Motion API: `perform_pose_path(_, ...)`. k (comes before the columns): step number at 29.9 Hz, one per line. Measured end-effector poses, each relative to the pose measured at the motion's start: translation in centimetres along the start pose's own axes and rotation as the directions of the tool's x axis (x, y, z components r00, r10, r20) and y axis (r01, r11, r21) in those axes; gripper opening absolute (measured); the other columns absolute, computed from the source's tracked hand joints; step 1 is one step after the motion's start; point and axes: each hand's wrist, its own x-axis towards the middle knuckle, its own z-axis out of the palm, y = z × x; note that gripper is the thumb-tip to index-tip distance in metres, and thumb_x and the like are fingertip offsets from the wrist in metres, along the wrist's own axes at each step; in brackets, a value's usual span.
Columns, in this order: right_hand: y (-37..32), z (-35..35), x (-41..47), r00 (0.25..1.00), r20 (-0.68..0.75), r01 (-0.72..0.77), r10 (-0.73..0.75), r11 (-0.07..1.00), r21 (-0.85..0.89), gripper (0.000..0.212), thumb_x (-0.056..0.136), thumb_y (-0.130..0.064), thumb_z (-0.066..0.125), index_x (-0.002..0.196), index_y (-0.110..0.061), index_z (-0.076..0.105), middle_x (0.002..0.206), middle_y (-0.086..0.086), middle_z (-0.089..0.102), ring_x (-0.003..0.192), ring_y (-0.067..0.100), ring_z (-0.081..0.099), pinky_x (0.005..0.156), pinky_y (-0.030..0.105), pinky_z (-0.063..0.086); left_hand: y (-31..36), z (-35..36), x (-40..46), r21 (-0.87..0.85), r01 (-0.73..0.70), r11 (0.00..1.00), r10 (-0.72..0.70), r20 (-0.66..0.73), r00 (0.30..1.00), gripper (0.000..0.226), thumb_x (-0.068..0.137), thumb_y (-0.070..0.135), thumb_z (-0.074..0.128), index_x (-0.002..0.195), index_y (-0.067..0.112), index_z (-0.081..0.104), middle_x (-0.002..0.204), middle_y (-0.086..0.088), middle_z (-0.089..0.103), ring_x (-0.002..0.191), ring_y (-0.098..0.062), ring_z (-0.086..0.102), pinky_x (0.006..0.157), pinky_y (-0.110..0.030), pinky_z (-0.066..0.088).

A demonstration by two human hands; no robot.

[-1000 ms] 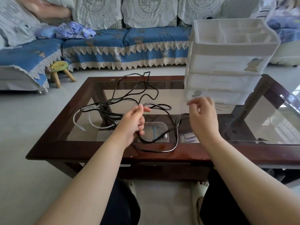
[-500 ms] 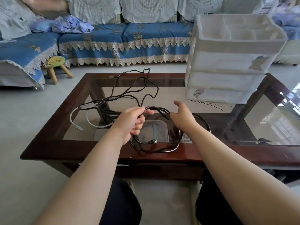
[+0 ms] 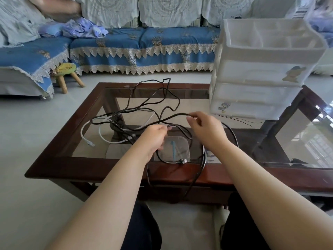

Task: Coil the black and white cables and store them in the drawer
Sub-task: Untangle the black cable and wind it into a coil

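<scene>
Black cable (image 3: 163, 103) sprawls over the glass table (image 3: 72, 134), with loops gathered under the left hand (image 3: 153, 139), whose fingers curl round them; one loop hangs off the near edge. The right hand (image 3: 207, 130) pinches a strand just beyond. Light and limp, with kinks that will likely spring open, it is best held at the gathered bunch while each new turn is fed in. White cable (image 3: 100, 136) lies tangled with it at left. The drawers (image 3: 261, 73) stand closed at right.
</scene>
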Motion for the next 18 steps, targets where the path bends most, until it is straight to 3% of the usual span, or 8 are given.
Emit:
perform_pose_path(3,-1.9,-0.9,-2.4,0.966,0.250,-0.008,-0.061,0.964,0.267,0.039,0.101,-0.036,0.035,0.136,-0.023,0.046,0.064,0.001,0.068,0.067,0.017,0.064,0.076,0.032,0.048,0.3,0.7,0.3,-0.258,0.011,0.966,0.045,0.211,0.976,0.056,0.093,0.064,0.033,0.107,0.011,0.045,0.064,0.006,0.036,0.051,-0.009,0.029,0.050,-0.023,0.028)
perform_pose_path(4,-2.0,-0.7,-2.9,0.938,0.341,-0.060,-0.058,0.944,0.325,0.041,0.101,-0.032,0.039,0.141,-0.030,0.035,0.063,0.003,0.069,0.062,0.017,0.066,0.074,0.033,0.051,0.3,1.0,0.3,-0.265,-0.012,0.964,0.074,0.225,0.972,0.061,0.091,0.068,0.032,0.110,0.011,0.047,0.064,0.006,0.037,0.052,-0.009,0.030,0.052,-0.024,0.029)
perform_pose_path(6,-1.9,-0.7,-3.0,0.894,0.443,-0.089,-0.069,0.941,0.325,0.054,0.097,-0.027,0.050,0.142,-0.039,0.024,0.067,0.002,0.071,0.056,0.020,0.067,0.070,0.033,0.057,0.2,1.5,0.1,-0.214,-0.069,0.974,0.104,0.159,0.982,0.051,0.098,0.050,0.040,0.112,0.004,0.058,0.061,0.006,0.038,0.053,-0.010,0.031,0.052,-0.026,0.028)
perform_pose_path(9,-1.8,-2.0,-2.4,0.881,0.467,-0.111,-0.074,0.928,0.356,0.042,0.095,-0.042,0.050,0.133,-0.031,0.040,0.084,0.001,0.073,0.065,0.022,0.070,0.068,0.037,0.057,0.2,2.0,-0.1,-0.147,-0.063,0.987,0.074,0.072,0.995,0.026,0.094,0.018,0.044,0.090,0.007,0.067,0.054,0.005,0.032,0.049,-0.013,0.026,0.047,-0.026,0.022)
perform_pose_path(11,-1.6,-3.2,-1.9,0.872,0.489,-0.231,-0.018,0.865,0.445,0.035,0.100,-0.045,0.034,0.123,-0.026,0.052,0.092,0.006,0.073,0.071,0.024,0.069,0.066,0.039,0.056,0.3,2.0,-0.2,-0.139,-0.063,0.988,0.075,0.076,0.994,0.029,0.089,0.020,0.042,0.085,0.014,0.071,0.053,0.005,0.028,0.047,-0.012,0.022,0.046,-0.026,0.019)
perform_pose_path(13,-1.4,-3.9,-1.6,0.865,0.501,-0.295,0.037,0.844,0.447,0.026,0.102,-0.031,0.037,0.116,-0.021,0.056,0.097,0.003,0.073,0.072,0.030,0.070,0.057,0.034,0.058,0.5,1.8,-0.9,-0.102,-0.094,0.990,0.103,0.081,0.991,0.029,0.083,0.025,0.045,0.089,0.013,0.071,0.054,0.004,0.030,0.047,-0.011,0.025,0.048,-0.027,0.021)
perform_pose_path(16,-1.2,-3.9,-1.9,0.834,0.550,-0.264,0.044,0.907,0.329,0.016,0.096,-0.008,0.049,0.110,-0.013,0.054,0.093,0.008,0.069,0.054,0.023,0.069,0.045,0.028,0.054,0.6,2.1,-2.5,0.227,-0.233,0.946,0.221,0.076,0.972,0.029,0.090,0.028,0.053,0.073,0.005,0.057,0.055,-0.003,0.041,0.049,-0.011,0.041,0.053,-0.027,0.030)
perform_pose_path(18,-1.2,-3.4,-2.2,0.857,0.512,-0.183,0.056,0.962,0.201,0.012,0.092,-0.007,0.051,0.100,-0.016,0.054,0.087,0.006,0.067,0.048,0.018,0.066,0.044,0.027,0.052,0.0,2.3,-3.3,0.540,-0.372,0.755,0.426,0.028,0.904,0.042,0.097,0.031,0.049,0.069,0.001,0.058,0.053,-0.009,0.050,0.049,-0.014,0.049,0.052,-0.028,0.036)
